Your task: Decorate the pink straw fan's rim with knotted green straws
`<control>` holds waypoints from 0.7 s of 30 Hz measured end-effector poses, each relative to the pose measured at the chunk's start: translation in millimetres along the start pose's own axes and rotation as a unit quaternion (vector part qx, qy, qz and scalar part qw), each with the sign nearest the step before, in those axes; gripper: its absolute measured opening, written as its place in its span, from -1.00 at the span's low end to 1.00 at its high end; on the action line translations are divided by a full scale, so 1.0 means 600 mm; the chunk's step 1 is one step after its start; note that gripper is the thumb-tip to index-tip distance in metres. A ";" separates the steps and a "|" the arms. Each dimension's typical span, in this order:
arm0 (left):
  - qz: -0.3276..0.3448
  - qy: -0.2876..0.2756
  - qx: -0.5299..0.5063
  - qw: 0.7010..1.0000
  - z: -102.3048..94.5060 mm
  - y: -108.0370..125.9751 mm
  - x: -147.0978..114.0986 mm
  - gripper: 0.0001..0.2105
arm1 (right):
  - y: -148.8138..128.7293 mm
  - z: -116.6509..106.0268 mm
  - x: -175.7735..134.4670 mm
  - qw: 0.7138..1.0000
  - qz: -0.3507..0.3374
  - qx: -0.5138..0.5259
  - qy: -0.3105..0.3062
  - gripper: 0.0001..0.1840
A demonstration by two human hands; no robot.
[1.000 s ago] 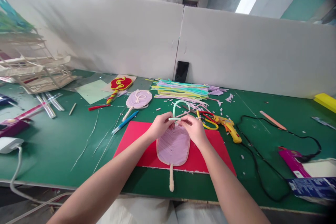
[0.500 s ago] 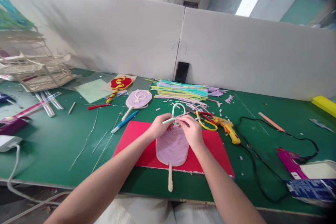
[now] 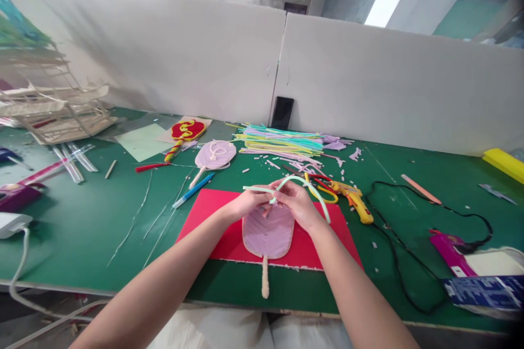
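A bent mint-green pipe cleaner (image 3: 305, 180) is pinched between the fingertips of my left hand (image 3: 249, 203) and my right hand (image 3: 295, 202). One straight end of it points left past my left fingers; the longer part arches over my right hand and hangs down beside the wrist. Both hands are closed and meet just above a lilac fan-shaped piece (image 3: 268, 234) with a cream edge and a fuzzy cream handle (image 3: 265, 278). That piece lies on a red board (image 3: 335, 237). My fingers cover its top edge.
Behind the board lie a pile of coloured pipe cleaners (image 3: 282, 139), a second lilac fan (image 3: 216, 154) and a red-yellow fan (image 3: 188, 130). A blue pen (image 3: 194, 190) is to the left. Yellow-handled scissors (image 3: 323, 192), a glue gun (image 3: 354, 200) and its black cord are to the right.
The pipe cleaner's upright loop has opened out; its long part now arches right over my right hand. The straight end on the left sticks out further. The fan and board have stayed put.
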State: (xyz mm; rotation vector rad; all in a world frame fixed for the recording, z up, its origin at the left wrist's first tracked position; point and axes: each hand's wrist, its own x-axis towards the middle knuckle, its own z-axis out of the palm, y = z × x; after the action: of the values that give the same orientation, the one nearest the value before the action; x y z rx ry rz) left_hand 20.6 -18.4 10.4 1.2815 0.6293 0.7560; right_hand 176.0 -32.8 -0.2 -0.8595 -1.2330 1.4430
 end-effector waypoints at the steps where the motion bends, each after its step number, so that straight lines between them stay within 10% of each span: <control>1: -0.001 0.004 -0.003 1.000 0.000 -0.003 0.001 -0.69 | -0.001 0.000 -0.001 1.000 -0.010 -0.008 0.010 -0.80; 13: 0.011 -0.022 -0.027 0.999 -0.006 -0.011 0.002 -0.75 | -0.010 0.004 0.004 0.989 -0.071 -0.073 0.105 -0.81; 21: 0.082 -0.033 0.155 0.984 -0.006 -0.011 0.001 -0.66 | -0.003 -0.004 0.007 0.992 -0.060 -0.059 0.094 -0.79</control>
State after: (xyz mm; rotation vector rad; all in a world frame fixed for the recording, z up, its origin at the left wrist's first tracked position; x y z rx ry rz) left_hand 19.3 -16.6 3.2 1.6542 0.6091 0.7666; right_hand 177.6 -28.0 1.4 -0.9629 -1.2144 1.1751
